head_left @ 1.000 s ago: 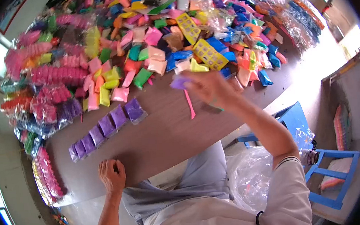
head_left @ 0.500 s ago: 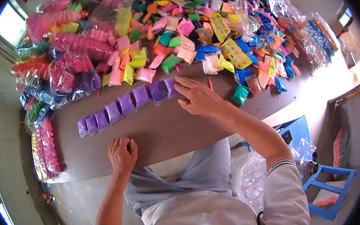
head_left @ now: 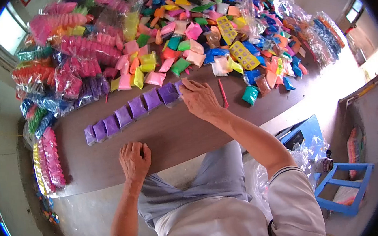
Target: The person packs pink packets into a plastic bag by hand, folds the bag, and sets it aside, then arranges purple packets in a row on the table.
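At the right end of the row of purple packets (head_left: 130, 112), the right hand (head_left: 201, 100) lies palm down, fingers extended and slightly spread, pressing flat on the last purple packet (head_left: 178, 88). It pinches nothing; contact is by the fingertips and the front of the palm.

Row axis: the packets lie side by side, edges touching or just overlapping, in a line that runs from near the person's left up and away to the right hand. The last packet lies directly under the fingers, on the far side of the wrist. The right hand is on the row; the left hand (head_left: 134, 161) is well apart from it, resting at the near edge of the table (head_left: 177, 137), fingers curled loosely into the palm. Whether it encloses anything cannot be told.

Materials: each packet is a small, soft, pillow-shaped pouch of glossy clear film around a matt purple filling. The table is a smooth brown board.

Surroundings: a thin pink stick (head_left: 223, 93) lies just right of the right hand, apart from it. A teal packet (head_left: 250, 94) lies further right. Beyond the row spreads a loose heap of multicoloured packets (head_left: 199, 31), with yellow perforated cards (head_left: 243, 55) among them and bundled pink packs in clear bags (head_left: 86, 48) to the left.
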{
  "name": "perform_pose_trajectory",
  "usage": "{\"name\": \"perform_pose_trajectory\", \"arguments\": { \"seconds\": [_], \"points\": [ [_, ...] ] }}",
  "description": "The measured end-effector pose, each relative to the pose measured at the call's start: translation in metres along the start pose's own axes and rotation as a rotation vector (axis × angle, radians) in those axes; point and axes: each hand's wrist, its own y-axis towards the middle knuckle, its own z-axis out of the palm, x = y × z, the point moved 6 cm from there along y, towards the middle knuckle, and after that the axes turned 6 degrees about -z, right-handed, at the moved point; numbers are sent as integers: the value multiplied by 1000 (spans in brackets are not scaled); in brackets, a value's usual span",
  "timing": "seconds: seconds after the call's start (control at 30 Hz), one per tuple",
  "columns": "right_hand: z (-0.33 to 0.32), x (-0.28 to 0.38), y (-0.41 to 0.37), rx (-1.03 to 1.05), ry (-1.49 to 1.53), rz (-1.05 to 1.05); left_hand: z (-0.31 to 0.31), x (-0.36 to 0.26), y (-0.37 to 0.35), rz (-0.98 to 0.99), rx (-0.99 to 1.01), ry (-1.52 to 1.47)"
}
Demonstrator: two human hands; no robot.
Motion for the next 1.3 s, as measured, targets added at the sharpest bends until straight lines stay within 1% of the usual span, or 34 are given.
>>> {"name": "perform_pose_trajectory", "arguments": {
  "seconds": [0.03, 0.07, 0.13, 0.17, 0.23, 0.27, 0.3, 0.33, 0.37, 0.43, 0.5, 0.57, 0.63, 0.7, 0.77, 0.8, 0.87, 0.9, 0.97, 1.0, 1.03, 1.1, 1.13, 1.17, 1.23, 1.27, 1.3],
  "points": [
    [-1, 2, 3, 60, 19, 39, -1, -1, 0, 14, -6, -5],
    [-5, 5, 6, 46, 7, 45, -2, -1, 0, 15, -15, -12],
    [-12, 4, 10, 1, 108, 43, -4, -6, 0, 59, -27, -42],
    [-11, -1, 8, -21, 73, 74, -4, -4, -3, 55, -44, -23],
    [-27, -8, -4, -357, 218, -72, 3, 2, -6, 56, -59, -11],
    [-41, -18, -10, -370, 173, -47, 7, 5, -8, 51, -53, -5],
    [-51, -31, -15, -314, 272, 103, 7, 1, -8, 84, -48, -30],
    [-56, -45, -19, -261, 382, 245, 5, 0, -7, 61, -32, -5],
    [-66, -58, -22, -277, 367, 254, 4, 1, -5, 34, -23, 28],
    [-105, -99, -35, -524, 227, 356, 4, -1, -5, 56, -35, 32],
    [-141, -154, -50, -695, 117, 387, 4, -2, -5, 73, -42, 35],
    [-164, -218, -73, -632, -14, 612, 4, -3, -4, 68, -32, 33],
    [-170, -298, -100, -678, 22, 730, 3, -4, -3, 73, -23, 37],
    [-199, -328, -113, -801, -175, 664, 5, -5, -4, 66, -10, 46],
    [-203, -368, -119, -874, 166, 727, 6, -3, -3, 47, 4, 56],
    [-206, -385, -116, -874, 176, 728, 6, -4, -2, 44, 4, 65],
    [-195, -428, -113, -894, 629, 858, 6, -4, -2, 37, 23, 77],
    [-191, -448, -112, -893, 639, 861, 7, -2, -3, 35, 25, 87],
    [-182, -488, -108, -793, 311, 933, 12, 6, -5, 0, 59, 95],
    [-176, -507, -103, -801, 254, 985, 13, 6, -4, -3, 60, 103],
    [-166, -522, -101, -795, 265, 986, 12, 5, -4, 6, 55, 107],
    [-181, -505, -80, -587, -67, 947, 12, 6, -4, 7, 57, 123],
    [-186, -491, -73, -499, -109, 1018, 13, 7, -4, 3, 67, 116],
    [-195, -471, -65, -376, -12, 1147, 14, 8, -5, 0, 77, 108],
    [-178, -493, -53, -148, 44, 1097, 13, 7, -5, -10, 78, 118],
    [-177, -501, -50, -143, 47, 1098, 13, 6, -4, -12, 72, 120],
    [-173, -502, -36, 167, -294, 885, 13, 5, -3, -15, 78, 121]
  ]
}}
